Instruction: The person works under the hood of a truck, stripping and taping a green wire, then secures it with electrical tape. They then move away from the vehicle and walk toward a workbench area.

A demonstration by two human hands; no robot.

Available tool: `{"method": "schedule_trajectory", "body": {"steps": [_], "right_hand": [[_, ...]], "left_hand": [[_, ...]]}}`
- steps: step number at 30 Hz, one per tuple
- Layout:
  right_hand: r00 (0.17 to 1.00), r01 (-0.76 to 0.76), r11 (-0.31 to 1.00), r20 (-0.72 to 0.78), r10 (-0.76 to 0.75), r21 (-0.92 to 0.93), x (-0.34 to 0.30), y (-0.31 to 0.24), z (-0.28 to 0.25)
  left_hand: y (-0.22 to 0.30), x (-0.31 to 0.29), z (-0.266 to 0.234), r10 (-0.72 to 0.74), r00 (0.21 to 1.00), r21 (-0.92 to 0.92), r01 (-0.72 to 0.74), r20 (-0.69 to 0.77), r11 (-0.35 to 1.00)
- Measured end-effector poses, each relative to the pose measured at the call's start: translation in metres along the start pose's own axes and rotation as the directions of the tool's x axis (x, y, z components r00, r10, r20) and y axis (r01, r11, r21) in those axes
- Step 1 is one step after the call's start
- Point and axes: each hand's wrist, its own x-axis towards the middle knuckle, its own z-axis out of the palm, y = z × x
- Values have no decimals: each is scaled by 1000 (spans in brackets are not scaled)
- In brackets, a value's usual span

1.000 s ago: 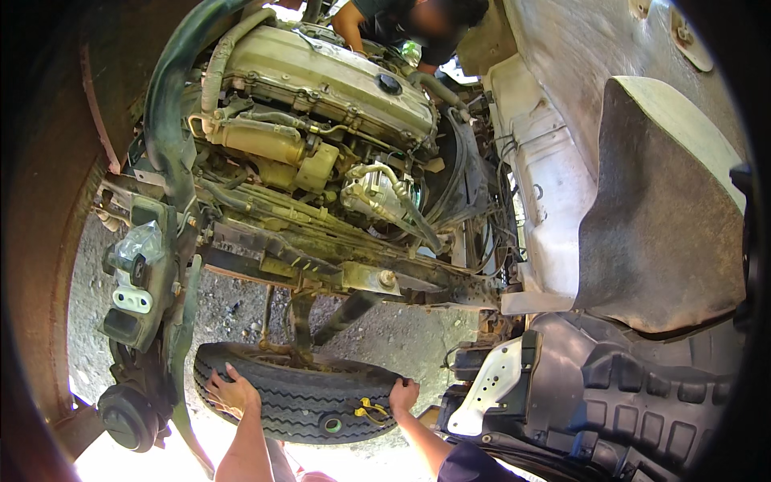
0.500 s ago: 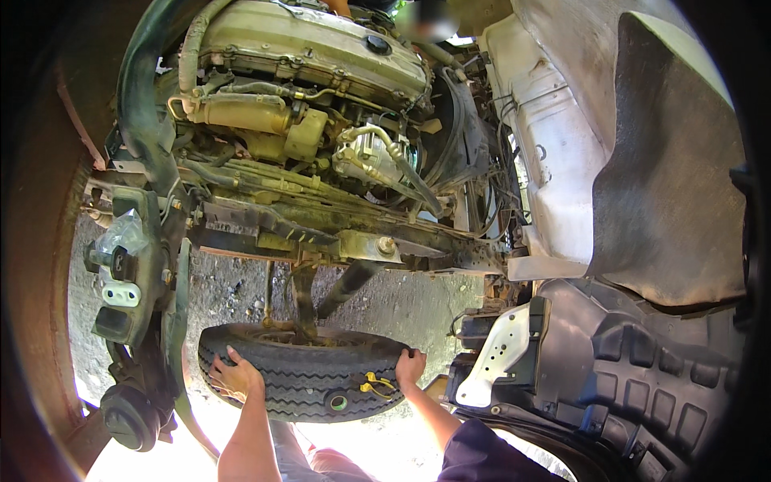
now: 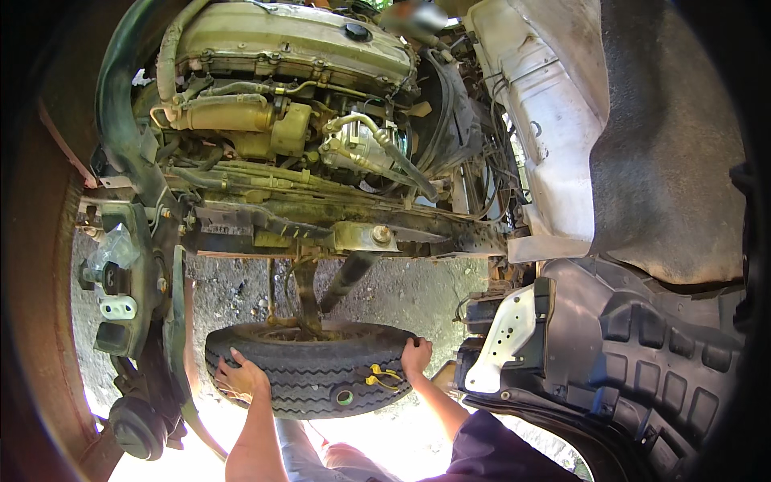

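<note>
Below the engine stands a black tyre (image 3: 309, 376) on a front wheel, its grooved tread facing me. My left hand (image 3: 245, 378) lies against the left part of the tread, thumb and fingers spread apart; thin light strands show beside its fingers. At the tyre's upper right edge, my right hand (image 3: 416, 357) has its fingers bent over the rubber. Yellow-handled pliers (image 3: 384, 376) rest on the tread near my right hand. A small roll of green tape (image 3: 344, 397) sits on the tread left of the pliers.
An exposed engine (image 3: 281, 44) with hoses fills the top, above a frame rail (image 3: 305, 236). On the left is a dark bracket assembly (image 3: 124, 281) with clear plastic on it. A white perforated bracket (image 3: 504, 337) and a black ribbed liner (image 3: 642, 345) stand at right.
The view has shifted slightly, so the engine appears farther up and left. Both hands stay at about the same places on the tyre; pliers and tape stay put.
</note>
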Motion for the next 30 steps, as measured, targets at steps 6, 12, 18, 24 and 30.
{"method": "schedule_trajectory", "body": {"steps": [6,12,18,24,30], "right_hand": [[1000,-7,1000,-11,7,17,0,-1,0],[999,-28,1000,18,28,-6,1,0,0],[998,-53,998,26,53,-20,2,2,2],[999,-35,999,25,36,-33,3,2,1],[999,-27,1000,20,28,-4,4,2,2]], "left_hand": [[0,-1,-1,-1,1000,-5,1,5,1000],[3,-3,-7,-12,1000,-29,13,28,999],[7,-6,-13,-32,999,-21,33,23,999],[6,-4,-8,-53,998,-15,53,32,998],[5,-4,-7,-45,999,-16,45,22,999]]}}
